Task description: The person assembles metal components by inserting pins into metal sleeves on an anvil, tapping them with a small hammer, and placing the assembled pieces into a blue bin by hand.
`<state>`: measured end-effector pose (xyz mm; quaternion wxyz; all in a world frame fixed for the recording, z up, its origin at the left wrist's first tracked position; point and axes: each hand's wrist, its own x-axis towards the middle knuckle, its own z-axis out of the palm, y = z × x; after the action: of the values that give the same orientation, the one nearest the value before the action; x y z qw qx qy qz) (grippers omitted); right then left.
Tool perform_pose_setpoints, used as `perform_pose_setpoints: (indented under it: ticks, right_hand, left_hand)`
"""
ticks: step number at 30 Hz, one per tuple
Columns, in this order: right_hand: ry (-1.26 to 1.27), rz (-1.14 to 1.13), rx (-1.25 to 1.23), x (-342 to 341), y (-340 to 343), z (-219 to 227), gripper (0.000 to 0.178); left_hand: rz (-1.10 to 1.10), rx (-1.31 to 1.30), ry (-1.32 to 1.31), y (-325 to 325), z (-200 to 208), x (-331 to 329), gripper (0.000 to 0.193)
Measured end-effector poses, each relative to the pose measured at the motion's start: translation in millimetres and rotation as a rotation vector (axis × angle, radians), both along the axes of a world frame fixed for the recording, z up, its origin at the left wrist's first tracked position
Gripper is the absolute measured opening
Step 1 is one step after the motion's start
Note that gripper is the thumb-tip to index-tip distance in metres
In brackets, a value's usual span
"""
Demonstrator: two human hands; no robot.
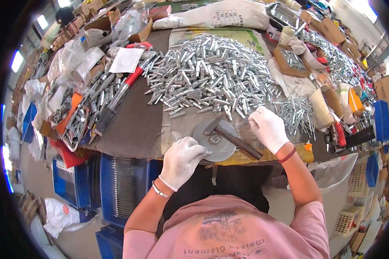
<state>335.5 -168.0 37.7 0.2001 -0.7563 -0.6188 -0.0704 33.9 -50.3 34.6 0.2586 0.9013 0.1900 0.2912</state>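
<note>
My left hand [181,160], in a white glove, pinches a thin metal rod [222,151] that points right across the near part of a round grey metal disc [202,137]. A hammer [233,139] with a dark handle lies over the disc, its head near the middle and its handle toward my right. My right hand [269,129], also gloved, is at the near right edge of a big heap of silvery metal sleeves [212,73]. Its fingers are drawn together; whatever may be between them is hidden. Right of this hand lies a loose pile of thin metal rods [296,113].
Wrenches and a red-handled tool [132,80] crowd the table's left, with plastic bags behind. A cardboard box of rods [291,60] stands at the back right. A white sack [214,17] lies behind the heap. Blue crates [123,185] stand below the table's front edge.
</note>
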Motion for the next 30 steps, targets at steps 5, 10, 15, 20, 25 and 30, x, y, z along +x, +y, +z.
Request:
perform_pose_setpoints:
  ticks: [5,10,15,20,25,30]
  right_hand:
    - [0.363,0.2,0.058,-71,-5,27,0.002]
    - [0.369,0.29,0.065,-108,-2,15,0.003]
    - [0.37,0.32,0.031,-114,3,11,0.002]
    - [0.326,0.328,0.03,-115,5,14,0.005]
    - [0.329,0.335,0.023,-116,6,13,0.003]
    - [0.268,0.33,-0.009,-116,5,13,0.002]
  left_hand:
    - [0.01,-0.005,-0.033,0,-11,-1,0.019]
    - [-0.006,0.043,-0.051,1,-10,-2,0.017]
    - [-0.004,0.031,-0.031,1,-10,-3,0.016]
    - [-0.003,0.03,-0.03,2,-11,-4,0.02]
    - [-0.001,0.019,-0.019,2,-11,-4,0.023]
    - [-0.005,0.013,-0.013,2,-11,-4,0.022]
